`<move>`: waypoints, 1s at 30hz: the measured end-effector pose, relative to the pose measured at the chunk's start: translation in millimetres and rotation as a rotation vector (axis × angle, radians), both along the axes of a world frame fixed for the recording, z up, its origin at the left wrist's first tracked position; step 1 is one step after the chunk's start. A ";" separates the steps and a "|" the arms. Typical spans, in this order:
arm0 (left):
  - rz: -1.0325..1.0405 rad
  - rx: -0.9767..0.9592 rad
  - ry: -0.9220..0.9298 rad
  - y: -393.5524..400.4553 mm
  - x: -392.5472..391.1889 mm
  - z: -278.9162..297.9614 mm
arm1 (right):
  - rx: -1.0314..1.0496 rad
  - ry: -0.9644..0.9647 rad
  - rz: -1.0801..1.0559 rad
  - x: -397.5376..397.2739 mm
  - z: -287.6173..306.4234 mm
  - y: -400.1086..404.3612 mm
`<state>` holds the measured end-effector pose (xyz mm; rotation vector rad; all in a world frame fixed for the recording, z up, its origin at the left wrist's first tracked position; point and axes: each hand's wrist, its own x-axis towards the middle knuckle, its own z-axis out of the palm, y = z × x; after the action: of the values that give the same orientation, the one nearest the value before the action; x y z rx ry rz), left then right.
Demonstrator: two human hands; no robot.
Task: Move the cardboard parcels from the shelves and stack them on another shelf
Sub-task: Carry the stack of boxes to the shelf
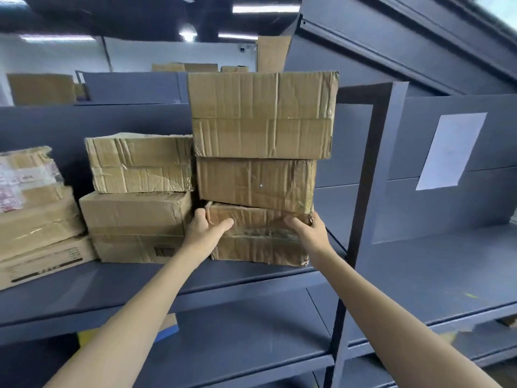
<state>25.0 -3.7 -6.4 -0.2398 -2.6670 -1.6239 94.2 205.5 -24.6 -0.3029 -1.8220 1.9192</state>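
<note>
Both hands clamp the bottom parcel (257, 236) of a three-high stack. The left hand (205, 228) grips its 9 o'clock end. The right hand (307, 229) grips its 3 o'clock end.

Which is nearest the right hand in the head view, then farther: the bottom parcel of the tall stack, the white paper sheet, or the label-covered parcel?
1. Bottom parcel, held by the right hand.
2. White paper sheet, up to the right on the shelf panel.
3. Label-covered parcel, far left.

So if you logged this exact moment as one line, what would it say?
left hand: grips bottom parcel left edge | right hand: grips its right edge | stack: two parcels on top | place: shelf
</note>
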 end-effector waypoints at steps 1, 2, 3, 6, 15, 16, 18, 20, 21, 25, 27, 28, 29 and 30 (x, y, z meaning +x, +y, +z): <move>0.003 0.049 0.002 -0.1 3.8 0.8 | -0.004 0.002 0.022 2.8 1.5 0.6; -0.002 0.091 0.010 -0.6 6.7 1.2 | -0.010 0.006 0.037 5.3 1.7 1.3; -0.004 0.123 0.007 -1.9 8.7 1.8 | -0.003 0.010 0.048 8.6 1.6 1.5; -0.031 0.212 -0.031 -10.5 14.0 2.8 | 0.016 -0.003 0.069 22.3 -1.4 -1.7; -0.139 0.336 -0.080 -40.9 45.2 7.2 | 0.050 0.019 0.037 76.0 3.2 -33.0; -0.147 0.357 -0.077 -43.2 51.9 8.5 | 0.061 0.013 0.026 81.7 5.0 -36.7; -0.167 0.395 -0.068 -48.4 59.1 5.6 | 0.078 0.006 0.004 92.9 6.9 -44.9; -0.211 0.422 -0.072 -54.5 64.0 1.8 | 0.076 0.009 -0.012 102.2 6.1 -51.2; -0.233 0.434 -0.082 -57.7 69.5 2.0 | 0.074 0.017 -0.023 107.6 5.7 -54.4; -0.334 0.438 -0.050 -65.1 87.8 2.5 | 0.058 0.054 -0.079 129.7 5.8 -64.6; -0.369 0.442 -0.028 -66.2 94.0 2.2 | 0.038 0.072 -0.111 140.7 6.8 -68.9; -0.382 0.437 -0.021 -65.7 96.1 1.9 | 0.030 0.073 -0.131 146.2 7.7 -70.2; -0.396 0.438 -0.011 -64.9 97.6 1.9 | 0.026 0.077 -0.149 152.0 9.0 -71.3; -0.408 0.430 0.004 -63.4 100.5 3.0 | 0.027 0.082 -0.163 158.3 10.5 -71.3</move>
<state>125.5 -67.2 -3.4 -0.8105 -2.2862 -2.2457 252.5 134.2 -14.1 -0.3472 -1.7140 1.7685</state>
